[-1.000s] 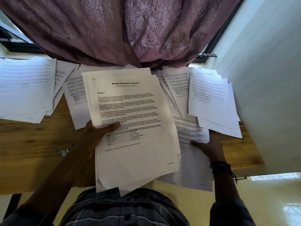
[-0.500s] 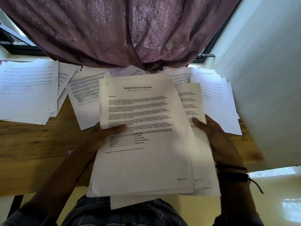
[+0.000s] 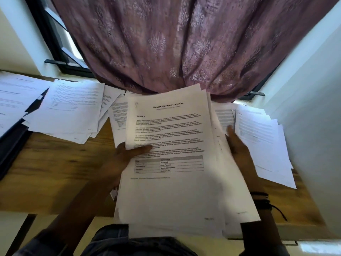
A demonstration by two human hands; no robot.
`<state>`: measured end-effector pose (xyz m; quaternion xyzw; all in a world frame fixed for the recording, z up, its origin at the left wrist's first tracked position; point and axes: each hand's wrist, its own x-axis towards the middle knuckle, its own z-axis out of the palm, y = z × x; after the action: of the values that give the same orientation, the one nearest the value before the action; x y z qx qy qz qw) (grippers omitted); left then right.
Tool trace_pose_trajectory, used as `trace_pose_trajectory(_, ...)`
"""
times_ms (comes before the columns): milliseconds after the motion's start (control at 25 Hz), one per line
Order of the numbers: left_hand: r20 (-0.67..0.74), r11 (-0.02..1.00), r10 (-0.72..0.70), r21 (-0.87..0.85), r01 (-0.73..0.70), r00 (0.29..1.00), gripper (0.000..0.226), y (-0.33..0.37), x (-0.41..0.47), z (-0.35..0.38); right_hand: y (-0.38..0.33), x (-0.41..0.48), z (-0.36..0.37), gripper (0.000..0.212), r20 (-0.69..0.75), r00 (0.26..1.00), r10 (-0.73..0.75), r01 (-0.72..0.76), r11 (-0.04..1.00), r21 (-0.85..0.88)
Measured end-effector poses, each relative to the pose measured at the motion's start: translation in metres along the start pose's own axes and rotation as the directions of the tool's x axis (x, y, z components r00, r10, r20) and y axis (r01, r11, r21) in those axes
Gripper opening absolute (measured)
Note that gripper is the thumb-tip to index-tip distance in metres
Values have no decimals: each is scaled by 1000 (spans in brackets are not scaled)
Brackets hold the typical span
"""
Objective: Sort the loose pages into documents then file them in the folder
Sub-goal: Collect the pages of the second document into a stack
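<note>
I hold a thick stack of white pages (image 3: 171, 191) above the wooden table (image 3: 55, 172); its top sheet is headed "Sample Education Transcript". My left hand (image 3: 127, 159) grips the stack's left edge, thumb lying across the top sheet. My right hand (image 3: 239, 150) holds the right side of the stack, fingers under it and thumb up along the edge. Loose pages lie in piles on the table: a left pile (image 3: 70, 111), a far-left pile (image 3: 13, 100) and a right pile (image 3: 263, 143). A dark folder (image 3: 13, 143) lies under the far-left pile.
A purple patterned curtain (image 3: 175, 43) hangs over the table's far edge. A white wall (image 3: 313, 108) borders the table on the right. A dark window frame (image 3: 53, 45) stands at the back left. More pages (image 3: 118, 117) lie behind the held stack.
The view has tilted up and turned left. My right hand has risen off the table with the picked-up pages and joined them to the right side of the held stack.
</note>
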<state>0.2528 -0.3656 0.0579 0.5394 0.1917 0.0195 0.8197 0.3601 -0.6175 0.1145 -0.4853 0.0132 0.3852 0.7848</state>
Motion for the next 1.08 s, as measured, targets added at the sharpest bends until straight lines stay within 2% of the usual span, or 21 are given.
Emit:
trace_pose_trajectory(40, -64, 998, 52, 25, -50, 997, 25, 5, 0, 0, -2, 1, 0, 60, -4, 999, -50, 50, 995, -84)
trace_pose_trajectory(80, -110, 990, 129, 67, -122, 986, 23, 10, 0, 2, -3, 4, -1, 60, 3, 991, -135, 131, 959, -249)
trace_pose_trajectory(120, -119, 971, 225, 110, -213, 967, 24, 16, 1, 5, -2, 7, 1, 56, 17, 969, -245, 224, 858, -463)
trace_pose_trajectory(160, -98, 941, 324, 141, -309, 941, 27, 21, 1, 8, 0, 11, 3, 48, 30, 930, -366, 297, 701, -648)
trace_pose_trajectory(200, -68, 902, 414, 169, -398, 908, 31, 25, 2, 10, 3, 16, 3, 43, 33, 879, -476, 329, 555, -764)
trace_pose_trajectory(240, -46, 863, 485, 191, -469, 874, 33, 28, 3, 13, 7, 21, 3, 41, 27, 828, -560, 339, 462, -820)
trace_pose_trajectory(280, -35, 829, 536, 209, -519, 843, 35, 30, 3, 15, 10, 25, 3, 40, 21, 789, -614, 356, 429, -830)
trace_pose_trajectory(360, -29, 800, 574, 232, -553, 818, 36, 29, 7, 15, 20, 26, 0, 40, 27, 754, -657, 420, 449, -789)
trace_pose_trajectory(480, -33, 846, 501, 228, -482, 865, 35, 14, 15, 9, 40, 27, -12, 49, 40, 785, -619, 471, 553, -687)
trace_pose_trajectory(560, -43, 878, 435, 244, -412, 900, 36, 1, 19, 3, 55, 33, -23, 53, 29, 819, -574, 428, 575, -698)
trace_pose_trajectory(680, -37, 897, 363, 286, -338, 931, 35, -6, 21, 0, 67, 43, -32, 49, -40, 845, -533, 353, 611, -708)
trace_pose_trajectory(800, -34, 898, 346, 301, -321, 938, 34, -5, 24, -2, 72, 47, -31, 43, -78, 831, -551, 347, 621, -703)
trace_pose_trajectory(960, -59, 936, 289, 226, -269, 956, 29, -1, 21, -5, 60, 48, -22, 38, -28, 846, -533, 407, 677, -613)
trace_pose_trajectory(1040, -112, 948, 278, 190, -254, 954, 21, 3, 20, -5, 48, 50, -16, 39, -21, 876, -482, 365, 690, -625)
trace_pose_trajectory(1080, -168, 956, 277, 151, -253, 946, 19, 5, 20, -6, 43, 52, -13, 42, -26, 886, -462, 325, 661, -676)
